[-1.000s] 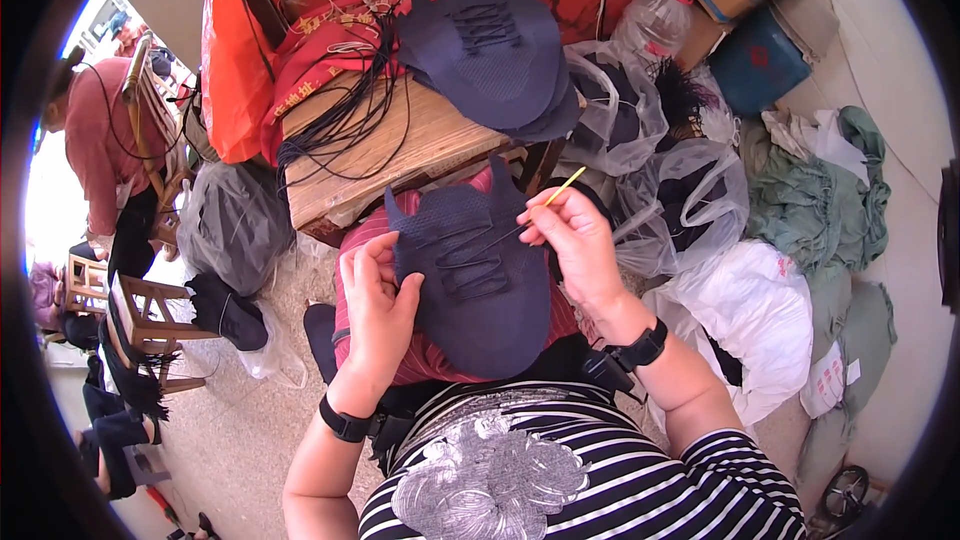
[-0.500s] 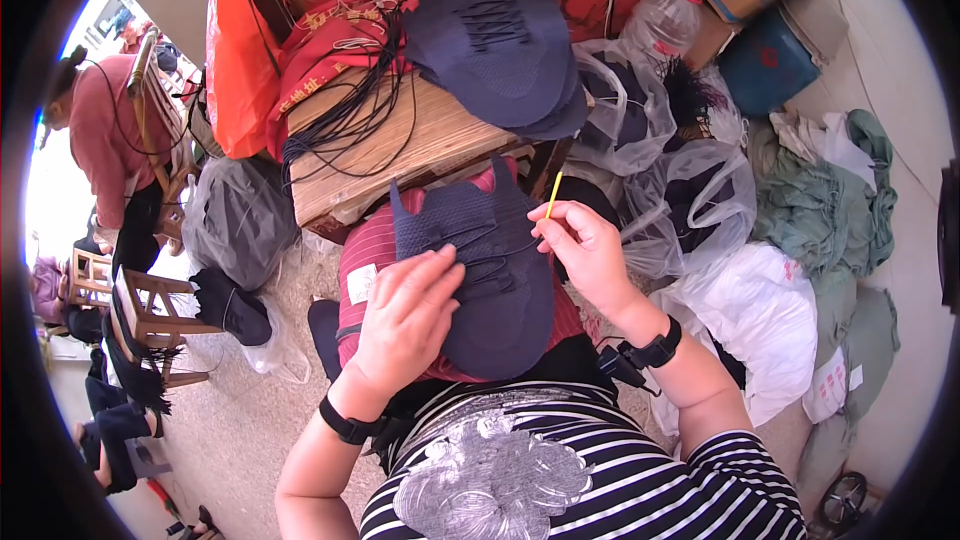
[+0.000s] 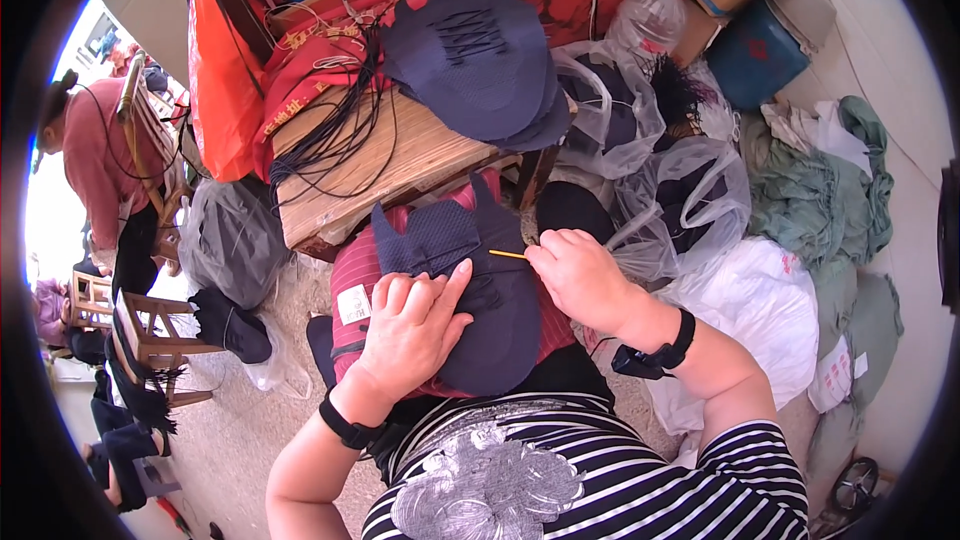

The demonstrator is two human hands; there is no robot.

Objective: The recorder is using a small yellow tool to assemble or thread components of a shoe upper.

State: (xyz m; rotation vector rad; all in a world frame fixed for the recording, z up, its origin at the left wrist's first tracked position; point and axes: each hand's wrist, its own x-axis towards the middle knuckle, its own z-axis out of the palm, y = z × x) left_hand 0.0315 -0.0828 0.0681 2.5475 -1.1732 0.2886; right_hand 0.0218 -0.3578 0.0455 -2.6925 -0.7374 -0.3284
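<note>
A dark blue shoe upper (image 3: 493, 345) lies flat over a red pinstriped cushion (image 3: 352, 262) on my lap, with dark lace crossing its middle. My left hand (image 3: 408, 332) rests on the upper's left half, index finger stretched along the lacing and thumb apart, the other fingers slightly bent. Pinched in my right hand (image 3: 585, 275), at the upper's right edge, is a thin yellow stick-like tool (image 3: 508, 255). It lies nearly level, its free end pointing left over the lacing; I cannot make out the tip's shape.
Ahead stands a wooden table (image 3: 330, 190) bearing a bundle of dark laces (image 3: 345, 135) and a stack of similar uppers (image 3: 470, 70). Clear plastic bags (image 3: 690, 190) and a white sack (image 3: 750, 320) crowd the right. A wooden stool (image 3: 165, 340) and another person (image 3: 105, 150) are at left.
My right hand has turned over and come lower, swinging the yellow tool from upright to level across the lacing. My left hand's fingers have bent and its thumb spread. The whole view has shifted slightly.
</note>
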